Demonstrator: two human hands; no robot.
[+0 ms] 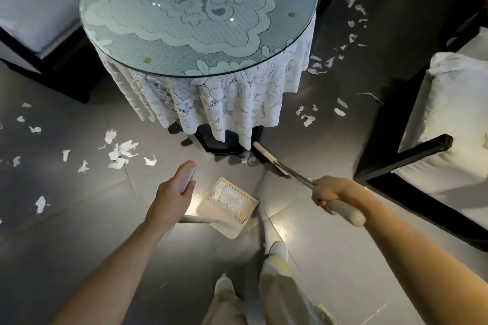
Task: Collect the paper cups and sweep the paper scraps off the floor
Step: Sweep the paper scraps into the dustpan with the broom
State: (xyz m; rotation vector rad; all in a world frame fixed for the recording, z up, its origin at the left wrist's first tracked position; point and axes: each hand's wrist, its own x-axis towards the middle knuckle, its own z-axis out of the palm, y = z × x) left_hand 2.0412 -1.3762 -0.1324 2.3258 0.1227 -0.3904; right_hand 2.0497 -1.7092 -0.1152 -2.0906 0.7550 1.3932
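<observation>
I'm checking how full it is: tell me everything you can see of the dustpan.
The dustpan is a cream, plastic-looking rectangular tray with comb teeth along two edges. White paper scraps lie piled inside. A thin grey shaft rises from it to a pale grip, held by the left hand. It sits low at the grey tiled floor; whether it touches is unclear.

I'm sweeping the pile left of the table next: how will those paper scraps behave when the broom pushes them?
The paper scraps look thin, torn and curled, so probably very light; a brisk stroke may scatter them. The floor looks smooth and glossy, so they should slide easily, though flat pieces might cling.
</observation>
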